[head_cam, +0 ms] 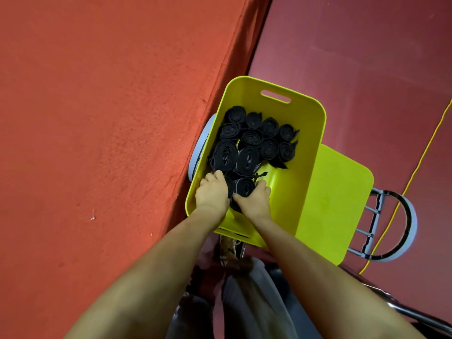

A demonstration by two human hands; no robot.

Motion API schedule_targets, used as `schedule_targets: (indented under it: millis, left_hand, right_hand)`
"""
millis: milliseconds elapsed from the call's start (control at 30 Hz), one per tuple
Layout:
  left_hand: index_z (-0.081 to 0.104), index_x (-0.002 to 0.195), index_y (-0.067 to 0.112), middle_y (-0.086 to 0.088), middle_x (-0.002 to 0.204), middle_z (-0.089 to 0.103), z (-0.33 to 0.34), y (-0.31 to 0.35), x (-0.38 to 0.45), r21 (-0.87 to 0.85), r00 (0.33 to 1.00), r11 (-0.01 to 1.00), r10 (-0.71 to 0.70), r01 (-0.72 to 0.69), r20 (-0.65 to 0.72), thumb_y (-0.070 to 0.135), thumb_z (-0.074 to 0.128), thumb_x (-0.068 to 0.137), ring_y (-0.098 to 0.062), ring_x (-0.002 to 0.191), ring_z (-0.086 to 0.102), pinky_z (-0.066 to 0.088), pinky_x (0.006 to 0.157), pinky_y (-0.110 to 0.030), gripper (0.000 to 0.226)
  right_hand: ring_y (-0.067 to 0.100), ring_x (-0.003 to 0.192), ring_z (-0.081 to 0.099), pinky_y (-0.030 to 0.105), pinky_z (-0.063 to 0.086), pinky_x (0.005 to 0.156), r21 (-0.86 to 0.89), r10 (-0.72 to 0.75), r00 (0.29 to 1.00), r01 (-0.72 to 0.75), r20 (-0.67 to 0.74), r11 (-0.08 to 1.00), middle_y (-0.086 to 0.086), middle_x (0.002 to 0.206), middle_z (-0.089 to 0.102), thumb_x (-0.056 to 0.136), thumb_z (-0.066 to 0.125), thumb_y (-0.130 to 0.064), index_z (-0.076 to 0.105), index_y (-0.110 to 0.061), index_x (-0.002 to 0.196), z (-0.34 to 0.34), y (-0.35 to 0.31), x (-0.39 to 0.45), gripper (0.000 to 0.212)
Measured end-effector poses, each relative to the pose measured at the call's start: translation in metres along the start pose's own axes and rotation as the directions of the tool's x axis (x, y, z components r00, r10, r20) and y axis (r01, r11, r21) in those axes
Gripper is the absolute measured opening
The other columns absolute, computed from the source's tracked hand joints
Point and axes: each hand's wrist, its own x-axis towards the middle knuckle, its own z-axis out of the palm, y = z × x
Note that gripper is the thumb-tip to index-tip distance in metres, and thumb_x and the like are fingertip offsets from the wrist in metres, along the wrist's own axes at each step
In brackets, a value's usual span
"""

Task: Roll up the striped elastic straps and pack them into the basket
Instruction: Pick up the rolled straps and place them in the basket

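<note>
Black rolled straps (252, 140) (tight coils) in basket (305, 152)

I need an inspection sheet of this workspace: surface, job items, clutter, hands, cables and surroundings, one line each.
Surface: orange cloth-covered table at the left.
Job's things: lime basket beside the table edge; about a dozen rolled dark straps stand packed on end inside; one more roll sits at the near end.
Clutter: second lime basket beneath the first.
Grippers: left hand and right hand both grip the near roll inside the basket.
Cables: yellow cord runs across the floor.
Surroundings: dark red floor; grey ring-shaped metal frame under the baskets.
</note>
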Motion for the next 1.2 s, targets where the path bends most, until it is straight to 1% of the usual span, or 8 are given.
schedule_targets:
  millis: [100, 200, 333, 433, 533, 733, 1000, 1200]
  left_hand:
    - [0.028, 0.127, 0.006, -0.018, 0.123, 0.046, 0.004, 0.000, -0.001, -0.085, 0.999, 0.996, -0.030, 0.034, 0.040, 0.028, 0.063, 0.087, -0.032, 0.109, 0.055, 0.048, 0.079, -0.035, 0.057]
    - [0.030, 0.123, 0.007, -0.018, 0.120, 0.048, 0.005, -0.002, -0.002, -0.136, 0.996, 0.989, -0.055, 0.065, 0.077, 0.027, 0.062, 0.088, -0.031, 0.103, 0.061, 0.048, 0.072, -0.034, 0.052]
    - [0.026, 0.133, 0.008, -0.015, 0.125, 0.050, 0.006, -0.003, 0.000, -0.043, 0.997, 0.998, 0.050, -0.047, 0.067, 0.025, 0.061, 0.089, -0.032, 0.107, 0.059, 0.048, 0.078, -0.036, 0.059]
    - [0.011, 0.148, 0.024, -0.014, 0.134, 0.043, 0.005, -0.006, 0.000, 0.050, 0.988, 0.989, 0.136, -0.140, 0.074, 0.013, 0.051, 0.093, -0.036, 0.110, 0.054, 0.048, 0.080, -0.038, 0.069]
    - [0.002, 0.150, 0.039, -0.014, 0.140, 0.034, 0.002, -0.005, -0.001, 0.078, 0.971, 0.976, 0.192, -0.204, 0.142, 0.000, 0.039, 0.095, -0.037, 0.114, 0.047, 0.047, 0.080, -0.038, 0.077]
    - [0.002, 0.148, 0.045, -0.017, 0.137, 0.033, -0.002, -0.003, -0.002, 0.117, 0.941, 0.945, 0.281, -0.306, 0.186, -0.001, 0.039, 0.095, -0.037, 0.113, 0.046, 0.048, 0.078, -0.039, 0.079]
    - [0.007, 0.150, 0.006, -0.022, 0.144, 0.025, 0.002, 0.002, -0.001, 0.224, 0.954, 0.936, 0.232, -0.272, 0.191, -0.004, 0.031, 0.096, -0.038, 0.125, 0.040, 0.042, 0.097, -0.041, 0.060]
    - [0.031, 0.133, -0.005, -0.021, 0.137, 0.028, 0.001, 0.002, -0.003, 0.225, 0.959, 0.936, 0.239, -0.270, 0.156, -0.006, 0.033, 0.094, -0.036, 0.117, 0.047, 0.045, 0.091, -0.041, 0.039]
  right_hand:
    - [0.034, 0.115, 0.046, 0.035, 0.041, 0.086, -0.043, 0.025, 0.999, -0.025, -0.021, 0.999, 0.018, 0.125, 0.044, 0.077, 0.075, -0.028, 0.039, 0.001, 0.125, -0.002, 0.006, -0.002, 0.067]
    - [0.034, 0.113, 0.047, 0.038, 0.043, 0.085, -0.075, 0.024, 1.000, -0.025, -0.016, 0.997, 0.015, 0.122, 0.045, 0.077, 0.075, -0.031, 0.042, -0.005, 0.120, -0.001, 0.007, -0.003, 0.060]
    - [0.036, 0.119, 0.043, 0.041, 0.042, 0.089, -0.146, 0.031, 1.000, -0.031, -0.002, 0.989, 0.014, 0.127, 0.041, 0.078, 0.073, -0.030, 0.042, -0.010, 0.124, 0.001, 0.006, 0.000, 0.059]
    - [0.036, 0.122, 0.042, 0.041, 0.042, 0.092, -0.159, 0.061, 0.998, -0.059, 0.009, 0.986, 0.015, 0.130, 0.039, 0.079, 0.074, -0.028, 0.040, -0.007, 0.128, 0.001, 0.009, 0.003, 0.063]
    - [0.036, 0.122, 0.041, 0.040, 0.042, 0.093, -0.141, 0.086, 0.996, -0.082, 0.023, 0.987, 0.015, 0.130, 0.040, 0.078, 0.075, -0.027, 0.040, -0.007, 0.129, 0.000, 0.012, 0.004, 0.065]
    - [0.035, 0.122, 0.042, 0.041, 0.041, 0.096, -0.120, 0.100, 0.995, -0.097, 0.020, 0.988, 0.015, 0.130, 0.039, 0.079, 0.074, -0.026, 0.040, -0.007, 0.129, -0.002, 0.017, 0.003, 0.064]
    - [0.038, 0.121, 0.042, 0.042, 0.041, 0.098, -0.097, 0.099, 0.995, -0.100, -0.015, 0.990, 0.018, 0.131, 0.039, 0.078, 0.076, -0.025, 0.039, -0.004, 0.130, -0.001, 0.019, 0.000, 0.067]
    - [0.039, 0.122, 0.043, 0.043, 0.041, 0.100, -0.104, 0.106, 0.994, -0.107, -0.019, 0.989, 0.019, 0.132, 0.039, 0.078, 0.076, -0.026, 0.038, -0.003, 0.133, -0.002, 0.019, -0.002, 0.071]
